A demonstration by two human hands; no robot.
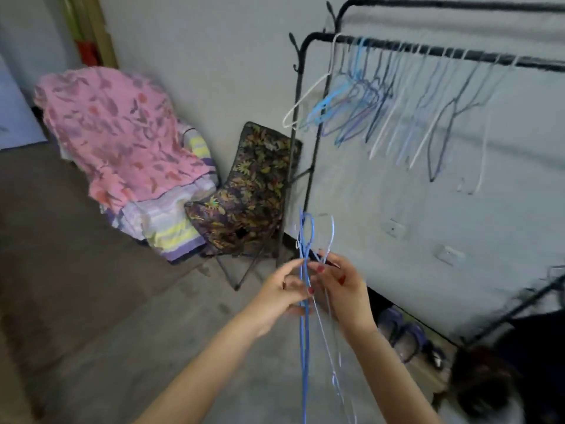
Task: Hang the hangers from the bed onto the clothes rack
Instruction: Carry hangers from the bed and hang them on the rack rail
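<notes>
A bunch of thin blue and white hangers [305,332] stands upright between my hands, hooks pointing up near the rack's left post. My left hand [282,293] grips the blue hangers around their necks. My right hand [342,286] pinches the pale hangers just beside it, fingers curled on the wires. The black clothes rack [308,44] stands against the wall on the right. Several blue, white and grey hangers [382,111] hang from its front bar. The bed is out of view.
A folding chair with a dark floral cushion [244,191] stands left of the rack's post. A heap of pink and striped bedding [128,148] lies farther left. Blue slippers [406,332] sit on the floor under the rack. A dark object fills the lower right corner.
</notes>
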